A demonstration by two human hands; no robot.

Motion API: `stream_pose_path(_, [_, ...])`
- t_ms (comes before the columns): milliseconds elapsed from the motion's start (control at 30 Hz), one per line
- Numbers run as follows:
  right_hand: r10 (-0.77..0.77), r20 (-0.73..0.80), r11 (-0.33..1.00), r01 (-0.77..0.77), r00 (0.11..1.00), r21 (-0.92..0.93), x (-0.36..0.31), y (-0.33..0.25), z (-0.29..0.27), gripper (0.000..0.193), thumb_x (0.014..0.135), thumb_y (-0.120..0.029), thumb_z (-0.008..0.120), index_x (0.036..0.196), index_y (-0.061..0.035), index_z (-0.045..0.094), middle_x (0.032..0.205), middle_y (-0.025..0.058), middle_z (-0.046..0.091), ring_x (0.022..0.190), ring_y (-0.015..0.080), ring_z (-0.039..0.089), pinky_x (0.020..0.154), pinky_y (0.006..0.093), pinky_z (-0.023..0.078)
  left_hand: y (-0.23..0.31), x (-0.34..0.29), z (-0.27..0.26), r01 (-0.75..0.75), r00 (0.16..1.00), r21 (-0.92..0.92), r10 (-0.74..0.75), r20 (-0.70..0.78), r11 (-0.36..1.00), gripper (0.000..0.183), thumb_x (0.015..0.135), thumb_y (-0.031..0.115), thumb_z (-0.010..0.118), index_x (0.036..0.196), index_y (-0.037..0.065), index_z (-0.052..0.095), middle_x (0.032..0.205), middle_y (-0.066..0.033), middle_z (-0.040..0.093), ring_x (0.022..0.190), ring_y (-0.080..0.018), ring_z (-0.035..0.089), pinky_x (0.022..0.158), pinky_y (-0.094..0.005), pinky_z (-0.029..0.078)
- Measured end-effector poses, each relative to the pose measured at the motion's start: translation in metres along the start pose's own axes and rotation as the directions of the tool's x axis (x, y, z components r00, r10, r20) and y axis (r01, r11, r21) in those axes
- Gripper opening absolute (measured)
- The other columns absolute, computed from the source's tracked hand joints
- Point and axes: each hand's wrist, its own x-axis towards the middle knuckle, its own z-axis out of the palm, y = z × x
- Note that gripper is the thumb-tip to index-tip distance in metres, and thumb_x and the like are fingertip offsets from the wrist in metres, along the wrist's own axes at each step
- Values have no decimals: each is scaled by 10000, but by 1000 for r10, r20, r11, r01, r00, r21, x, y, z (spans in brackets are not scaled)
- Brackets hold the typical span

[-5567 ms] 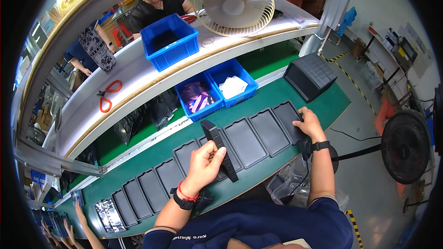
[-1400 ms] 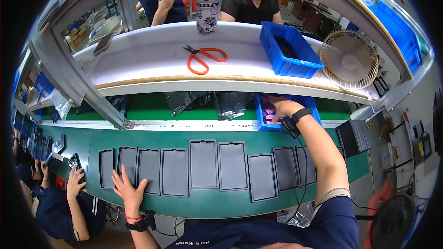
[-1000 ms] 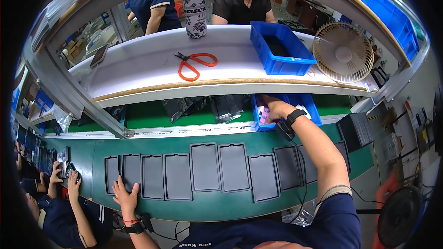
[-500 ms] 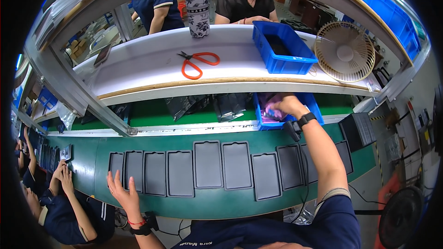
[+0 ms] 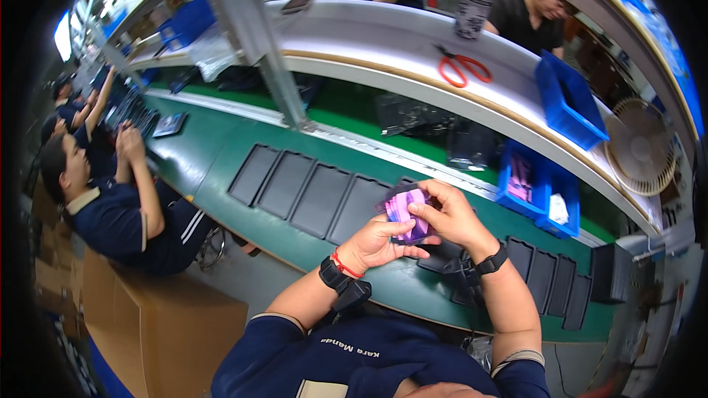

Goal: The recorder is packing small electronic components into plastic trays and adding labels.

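In front of my chest, above the green bench, both hands hold a small stack of pink-and-purple flat packets (image 5: 403, 206). My left hand (image 5: 376, 242) supports it from below and the left, thumb on top and fingers stretched out underneath. My right hand (image 5: 453, 215) pinches the stack's right side between thumb and fingers. Beneath them runs a row of shallow black trays (image 5: 318, 200), partly hidden by my hands and arms. Under the shelf, a blue bin (image 5: 507, 197) holds more pink-purple packets (image 5: 520, 177). The bin beside it contains something white (image 5: 558, 209).
On the shelf (image 5: 369, 32) are red-handled scissors (image 5: 463, 69), a patterned bottle (image 5: 474, 0), a blue bin (image 5: 564, 99) and a fan (image 5: 640, 146). A metal post (image 5: 258, 44) rises behind the bench. A co-worker (image 5: 110, 199) sits at left, near a cardboard box (image 5: 158, 317).
My right hand has come out of the blue bin with the pink-purple packets. Both hands have met around them at the middle. The view has turned left.
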Motion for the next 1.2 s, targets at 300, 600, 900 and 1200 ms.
stream_pose_path(300, [-28, 298, 1000, 29, 954, 2, 69, -30, 82, 259, 706, -85, 756, 914, -23, 615, 635, -31, 512, 569, 37, 455, 512, 210, 382, 42, -100, -12, -170, 890, 421, 322, -323, 891, 352, 882, 111, 568, 1217, 34, 492, 1035, -160, 635, 973, -302, 630, 757, -387, 553])
stream_pose_path(600, [-21, 365, 989, 72, 931, -128, 157, -27, 194, 146, 771, -18, 669, 888, 8, 587, 610, -5, 571, 519, 54, 528, 477, 222, 413, 73, -202, -51, -479, 541, 439, 650, -534, 760, 324, 926, 131, 498, 1218, -10, 478, 1087, -173, 613, 993, -296, 623, 775, -392, 553])
stream_pose_path(900, [-273, 47, 820, 258, 961, -511, 199, -11, 253, 250, 733, -162, 742, 840, 12, 597, 652, 85, 624, 609, 154, 609, 569, 312, 468, 83, -234, -73, -471, 316, 567, 730, -606, 676, 341, 835, 83, 628, 1143, -20, 522, 985, -163, 638, 872, -258, 653, 737, -359, 553])
stream_pose_path(1200, [-17, 488, 997, 53, 873, -60, 173, -12, 230, 187, 705, -44, 752, 833, -26, 617, 641, -41, 542, 568, 38, 453, 505, 211, 374, 94, -186, -89, -600, 413, 453, 740, -531, 660, 266, 879, 68, 572, 1134, 0, 541, 1001, -90, 631, 868, -191, 628, 749, -335, 517])
